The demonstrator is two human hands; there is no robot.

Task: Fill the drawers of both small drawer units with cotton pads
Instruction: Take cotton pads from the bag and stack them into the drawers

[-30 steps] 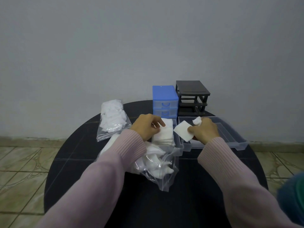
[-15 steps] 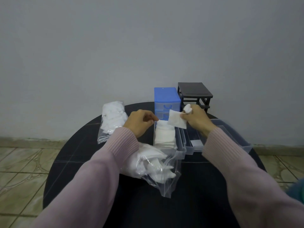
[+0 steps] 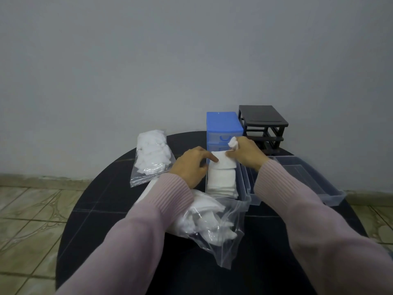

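We are laying a cotton pad (image 3: 223,162) onto the stack in the clear drawer (image 3: 242,194) on the counter (image 3: 119,201); left hand (image 3: 191,167) and right hand (image 3: 244,153) pinch its edges. Next, we judge, press it flat and release.

You face a plain, matte grey-white plastered wall (image 3: 191,60) under dim, even light. Along its foot runs a worn greenish skirting strip (image 3: 42,179), and below lies a glossy beige patterned tile floor (image 3: 27,220). Before you stands a round black table (image 3: 106,199).
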